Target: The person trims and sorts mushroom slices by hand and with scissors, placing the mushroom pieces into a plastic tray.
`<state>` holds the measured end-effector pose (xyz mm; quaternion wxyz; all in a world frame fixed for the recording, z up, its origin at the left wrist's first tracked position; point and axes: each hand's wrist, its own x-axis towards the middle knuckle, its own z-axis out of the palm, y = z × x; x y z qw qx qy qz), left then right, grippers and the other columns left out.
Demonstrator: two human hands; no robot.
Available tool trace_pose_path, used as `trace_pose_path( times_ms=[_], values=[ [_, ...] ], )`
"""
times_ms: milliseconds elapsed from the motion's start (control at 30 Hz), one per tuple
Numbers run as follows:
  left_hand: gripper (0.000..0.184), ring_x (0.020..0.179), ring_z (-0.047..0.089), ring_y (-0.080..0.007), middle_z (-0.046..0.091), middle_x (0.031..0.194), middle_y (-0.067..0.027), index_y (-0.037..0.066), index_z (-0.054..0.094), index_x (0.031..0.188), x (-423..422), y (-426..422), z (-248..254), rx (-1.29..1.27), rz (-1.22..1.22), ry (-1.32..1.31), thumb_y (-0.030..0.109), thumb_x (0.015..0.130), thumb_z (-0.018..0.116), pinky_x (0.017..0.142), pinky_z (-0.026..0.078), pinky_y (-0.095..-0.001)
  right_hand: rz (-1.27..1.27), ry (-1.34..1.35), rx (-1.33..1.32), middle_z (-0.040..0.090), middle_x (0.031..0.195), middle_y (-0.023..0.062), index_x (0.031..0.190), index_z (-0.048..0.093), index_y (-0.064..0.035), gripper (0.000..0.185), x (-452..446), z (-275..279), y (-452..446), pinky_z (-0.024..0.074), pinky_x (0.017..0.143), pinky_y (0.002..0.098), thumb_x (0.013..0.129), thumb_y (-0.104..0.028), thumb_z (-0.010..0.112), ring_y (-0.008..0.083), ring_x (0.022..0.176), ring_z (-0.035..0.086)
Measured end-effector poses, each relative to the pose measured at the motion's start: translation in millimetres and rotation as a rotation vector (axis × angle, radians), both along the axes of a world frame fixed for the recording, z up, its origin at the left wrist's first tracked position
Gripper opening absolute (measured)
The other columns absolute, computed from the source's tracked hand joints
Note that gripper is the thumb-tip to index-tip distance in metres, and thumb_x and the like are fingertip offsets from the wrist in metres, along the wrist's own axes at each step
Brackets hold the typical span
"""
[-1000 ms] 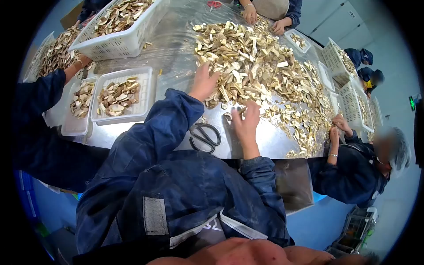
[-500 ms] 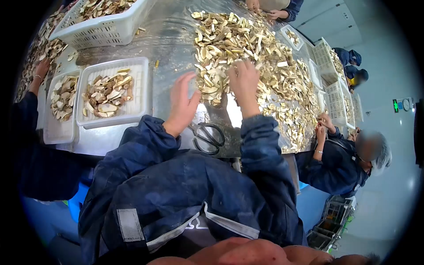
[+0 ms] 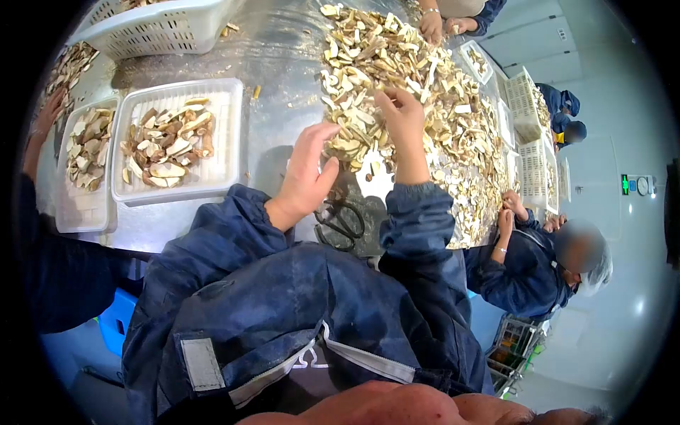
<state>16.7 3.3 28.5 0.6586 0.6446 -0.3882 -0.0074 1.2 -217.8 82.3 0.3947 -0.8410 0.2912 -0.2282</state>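
Observation:
A large heap of sliced dried mushrooms (image 3: 446,106) lies on the metal table (image 3: 273,106). My left hand (image 3: 306,173) is at the heap's left edge, thumb apart from the fingers, with nothing visible in it. Over the middle of the heap is my right hand (image 3: 405,127), its fingers curled towards the slices; whether it pinches one cannot be made out. Black-handled scissors (image 3: 341,225) lie near the table's front edge, between my forearms. A shallow white tray (image 3: 227,131) with mushroom slices sits to the left of my left hand.
A second tray (image 3: 73,209) stands further left, beside a co-worker's hand (image 3: 49,110). The large white basket (image 3: 159,32) is at the back left. Co-workers' hands are at the heap's far edge (image 3: 431,27) and right edge (image 3: 511,209). More baskets (image 3: 524,106) line the right side.
My left hand has left the slices and moved left, its fingers spread. My right hand has gone from the front edge to further over the heap. The view has shifted.

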Motion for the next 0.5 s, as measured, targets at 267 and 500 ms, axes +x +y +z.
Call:
trace_pose_path(
  times_ms=[267, 500],
  values=[
    [0.041, 0.099, 0.057, -0.0162, 0.058, 0.117, -0.0081, 0.003, 0.044, 0.139, -3.3, -5.0, -13.1, -0.182, -0.288, 0.638, 0.006, 0.098, 0.053, 0.088, 0.047, -0.0294, 0.202, -0.124, 1.003, 0.067, 0.083, 0.0050, 0.106, 0.066, -0.0001, 0.019, -64.1, -10.8, 52.7, 0.0495, 0.067, 0.0231, 0.095, -0.015, 0.067, 0.0111, 0.074, 0.063],
    [0.029, 0.087, 0.058, -0.0126, 0.060, 0.098, -0.0028, 0.003, 0.057, 0.124, 1.1, -2.9, -13.1, -0.139, -0.477, 0.937, 0.018, 0.099, 0.060, 0.079, 0.048, -0.0282, 0.207, -0.164, 1.040, 0.067, 0.083, 0.0028, 0.105, 0.066, -0.0003, 0.017, -81.1, -26.1, 64.3, 0.0487, 0.065, 0.0221, 0.093, -0.012, 0.070, 0.0098, 0.073, 0.063]
  ],
)
